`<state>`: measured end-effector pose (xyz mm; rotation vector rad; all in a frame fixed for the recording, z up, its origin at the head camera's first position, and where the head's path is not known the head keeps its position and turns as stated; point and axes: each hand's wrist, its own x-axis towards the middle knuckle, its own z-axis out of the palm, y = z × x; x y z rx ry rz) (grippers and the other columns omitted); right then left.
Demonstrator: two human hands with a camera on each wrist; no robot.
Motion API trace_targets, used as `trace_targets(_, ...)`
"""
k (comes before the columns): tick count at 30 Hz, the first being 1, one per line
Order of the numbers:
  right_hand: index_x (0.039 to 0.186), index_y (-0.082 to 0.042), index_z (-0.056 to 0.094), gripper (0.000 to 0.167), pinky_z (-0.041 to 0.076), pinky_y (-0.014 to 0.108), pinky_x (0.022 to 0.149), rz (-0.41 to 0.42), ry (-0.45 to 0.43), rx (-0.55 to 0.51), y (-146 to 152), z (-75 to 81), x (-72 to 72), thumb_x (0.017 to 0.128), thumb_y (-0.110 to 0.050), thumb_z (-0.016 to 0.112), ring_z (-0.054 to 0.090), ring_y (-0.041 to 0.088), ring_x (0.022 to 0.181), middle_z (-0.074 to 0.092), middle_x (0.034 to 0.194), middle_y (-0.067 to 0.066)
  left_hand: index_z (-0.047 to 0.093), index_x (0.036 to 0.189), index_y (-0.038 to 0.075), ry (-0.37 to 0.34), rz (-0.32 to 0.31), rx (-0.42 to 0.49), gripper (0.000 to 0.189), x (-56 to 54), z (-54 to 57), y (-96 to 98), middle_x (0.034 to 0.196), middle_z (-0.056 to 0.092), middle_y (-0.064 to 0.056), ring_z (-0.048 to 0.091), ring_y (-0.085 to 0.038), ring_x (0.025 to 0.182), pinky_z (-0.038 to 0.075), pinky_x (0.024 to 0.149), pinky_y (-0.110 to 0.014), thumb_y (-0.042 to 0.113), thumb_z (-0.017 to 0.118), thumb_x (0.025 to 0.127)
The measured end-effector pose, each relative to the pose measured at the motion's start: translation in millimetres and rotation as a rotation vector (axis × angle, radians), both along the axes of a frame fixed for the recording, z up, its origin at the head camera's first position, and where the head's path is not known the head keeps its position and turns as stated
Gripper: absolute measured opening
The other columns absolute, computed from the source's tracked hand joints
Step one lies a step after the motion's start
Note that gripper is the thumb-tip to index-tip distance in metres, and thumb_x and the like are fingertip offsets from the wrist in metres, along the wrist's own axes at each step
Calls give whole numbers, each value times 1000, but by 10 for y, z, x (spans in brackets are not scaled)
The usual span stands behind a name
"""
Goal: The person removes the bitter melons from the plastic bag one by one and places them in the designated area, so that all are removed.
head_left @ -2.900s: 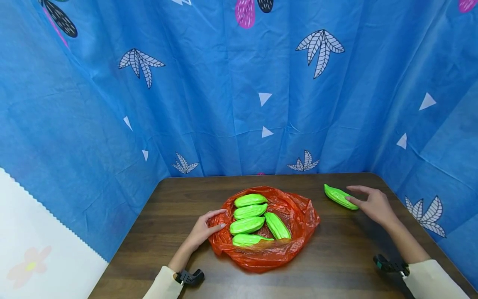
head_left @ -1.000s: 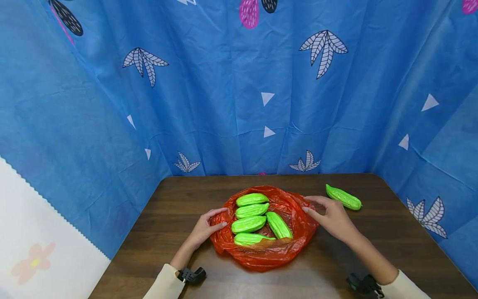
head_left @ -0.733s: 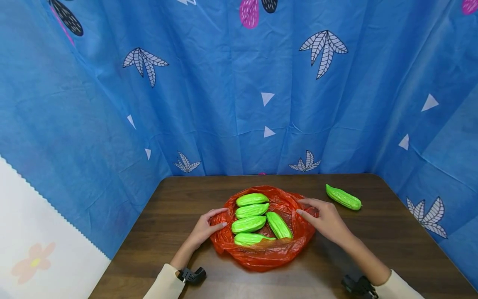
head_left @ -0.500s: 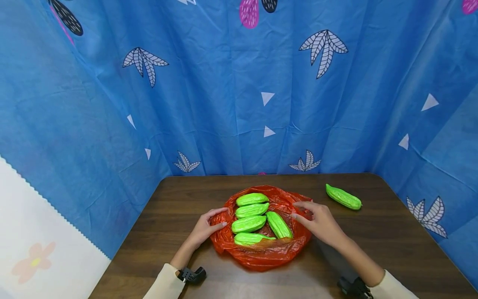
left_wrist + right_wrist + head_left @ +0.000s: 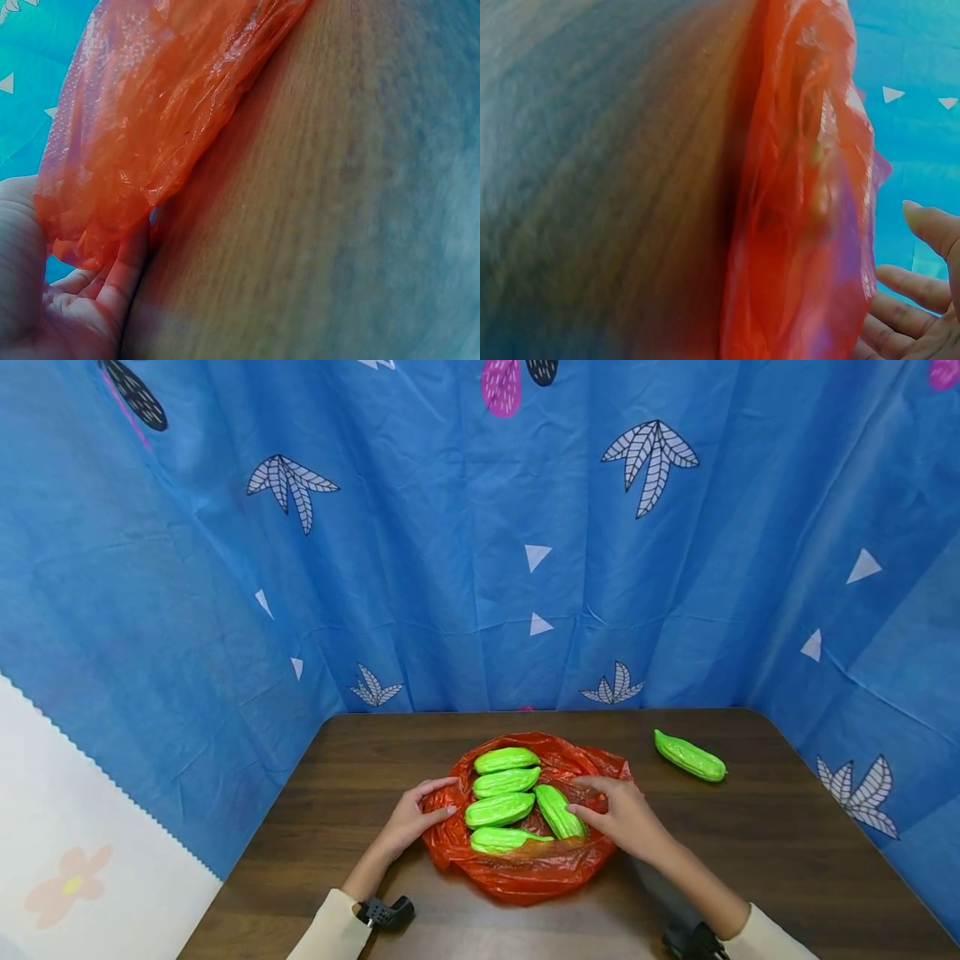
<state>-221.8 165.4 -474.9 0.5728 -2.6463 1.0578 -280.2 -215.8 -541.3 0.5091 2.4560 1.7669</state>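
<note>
A crumpled red plastic bag (image 5: 525, 878) lies wide-mouthed on the table, several bright green, ridged bitter melons inside. Its left rim is held by my left hand (image 5: 405, 820), thumb on the inner side; in the left wrist view, fingers (image 5: 124, 274) lie under the orange-looking plastic. Over the bag's right part reaches my right hand (image 5: 628, 820), thumb tip at the slanted bitter melon (image 5: 561, 814). Its fingers are spread in the right wrist view, with a gap between thumb (image 5: 934, 229) and fingers. Another bitter melon (image 5: 690, 757) lies outside the bag, at the table's back right.
The brown wooden table (image 5: 360, 752) ends at the back against a blue patterned curtain (image 5: 420, 568), which also stands along both sides. A white cloth with a flower print (image 5: 71, 885) hangs at the lower left.
My right hand has come from the lone bitter melon to the bag's right rim, then further left over the bag. That melon stays on the table. My left hand has kept its place.
</note>
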Motion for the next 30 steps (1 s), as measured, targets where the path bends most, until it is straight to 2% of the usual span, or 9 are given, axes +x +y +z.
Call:
trace_targets(3,124,-2,71,49,37,26,51,13,-36,6,-34,-22,-8,88,-34,81,23,4,44,71,86,7,61,140,10,-2,7,-6,50,9,30,15,138,57,-14,52,-35,127,49,93,-20,9,74,92)
trace_targets(6,124,-3,71,50,36,23,53,5,-53,20,-66,-50,0,87,-34,82,20,1,45,71,86,7,61,140,7,-3,-6,2,50,50,105,41,138,57,-16,51,-36,127,49,93,-21,7,74,92)
trace_targets(10,124,-3,71,51,38,25,59,-3,-57,42,-105,-84,21,85,-33,83,20,2,49,74,114,11,61,140,5,4,-23,21,50,145,224,66,137,58,-17,51,-36,127,48,94,-21,6,74,92)
trace_targets(13,125,-3,71,52,36,25,56,-10,-64,52,-121,-104,26,84,-33,84,20,3,49,73,116,11,61,140,5,12,-18,27,49,184,256,70,137,58,-17,51,-36,127,48,94,-20,7,74,92)
trace_targets(15,124,-3,71,52,38,25,58,-16,-62,55,-132,-113,26,84,-33,85,29,3,51,73,117,11,61,140,6,16,-13,29,49,185,248,70,137,58,-17,51,-37,127,48,93,-20,7,74,92)
trace_targets(17,123,-4,72,51,44,26,60,-22,-73,56,-141,-130,20,83,-33,85,47,5,57,73,116,10,61,140,6,14,-8,22,49,180,240,72,137,57,-17,51,-37,128,48,93,-20,7,74,92)
trace_targets(20,122,-5,72,51,55,33,72,-31,-80,65,-159,-147,21,82,-32,86,68,17,83,74,115,9,61,140,7,12,-8,17,49,178,232,70,137,58,-17,51,-37,128,47,94,-20,7,74,92)
trace_targets(22,122,-6,72,51,57,39,78,-35,-86,70,-168,-156,21,81,-31,87,70,22,95,74,115,8,61,140,7,10,-10,17,49,181,235,69,137,58,-16,50,-37,129,47,94,-20,7,74,92)
trace_targets(30,120,-4,72,52,56,44,81,-35,-84,83,-185,-176,15,79,-30,89,70,26,97,74,112,9,62,139,8,8,2,19,49,192,252,84,136,58,-15,51,-36,127,48,94,-21,6,73,92)
